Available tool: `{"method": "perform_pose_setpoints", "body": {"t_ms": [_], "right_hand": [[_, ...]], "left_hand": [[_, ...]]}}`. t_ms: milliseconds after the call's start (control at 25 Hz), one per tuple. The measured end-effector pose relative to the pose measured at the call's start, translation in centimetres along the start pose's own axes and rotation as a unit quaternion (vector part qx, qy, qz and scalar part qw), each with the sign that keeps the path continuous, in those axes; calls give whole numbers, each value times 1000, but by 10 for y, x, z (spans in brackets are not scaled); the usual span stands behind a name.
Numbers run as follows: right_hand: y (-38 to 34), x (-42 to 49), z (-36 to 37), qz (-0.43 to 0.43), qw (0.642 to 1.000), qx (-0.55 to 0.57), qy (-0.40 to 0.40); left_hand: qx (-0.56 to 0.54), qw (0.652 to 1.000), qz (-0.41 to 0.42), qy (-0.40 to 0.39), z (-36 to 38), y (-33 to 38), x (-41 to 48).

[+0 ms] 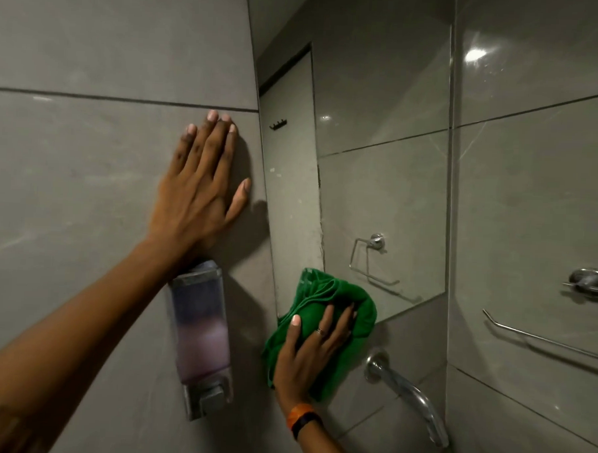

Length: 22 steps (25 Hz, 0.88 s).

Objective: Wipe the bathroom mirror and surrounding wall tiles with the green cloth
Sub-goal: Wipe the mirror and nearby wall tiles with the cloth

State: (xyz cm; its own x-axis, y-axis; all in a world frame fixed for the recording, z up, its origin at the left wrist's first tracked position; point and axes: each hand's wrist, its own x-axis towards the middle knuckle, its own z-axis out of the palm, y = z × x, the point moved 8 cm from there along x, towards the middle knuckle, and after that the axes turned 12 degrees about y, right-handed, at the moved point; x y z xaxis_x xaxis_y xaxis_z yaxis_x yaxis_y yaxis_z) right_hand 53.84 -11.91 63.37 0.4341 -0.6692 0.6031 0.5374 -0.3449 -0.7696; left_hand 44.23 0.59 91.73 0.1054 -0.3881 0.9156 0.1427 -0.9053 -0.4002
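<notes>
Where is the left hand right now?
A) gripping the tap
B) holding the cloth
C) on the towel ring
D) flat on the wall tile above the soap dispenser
D: the left hand lies open on the tile, above the dispenser; the right hand has the cloth.

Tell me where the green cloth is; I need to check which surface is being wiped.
In the head view, the green cloth is lower centre, pressed by the right hand over the mirror's bottom-left corner, between soap dispenser and tap.

Soap dispenser (202, 338) on wall — chrome tap (407, 392), towel rail (542, 339) right
</notes>
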Motion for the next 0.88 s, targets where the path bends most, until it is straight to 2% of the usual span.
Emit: {"method": "perform_pose_setpoints", "body": {"t_ms": [160, 320, 880], "right_hand": [[-28, 15, 3, 51, 998, -13, 38], [-78, 63, 16, 65, 995, 4, 81], [-239, 188, 68, 8, 995, 61, 74]], "left_hand": [[1, 1000, -1, -4, 1, 2, -1], [7, 1000, -3, 4, 1, 0, 0], [-11, 997, -38, 67, -13, -15, 27]]}}
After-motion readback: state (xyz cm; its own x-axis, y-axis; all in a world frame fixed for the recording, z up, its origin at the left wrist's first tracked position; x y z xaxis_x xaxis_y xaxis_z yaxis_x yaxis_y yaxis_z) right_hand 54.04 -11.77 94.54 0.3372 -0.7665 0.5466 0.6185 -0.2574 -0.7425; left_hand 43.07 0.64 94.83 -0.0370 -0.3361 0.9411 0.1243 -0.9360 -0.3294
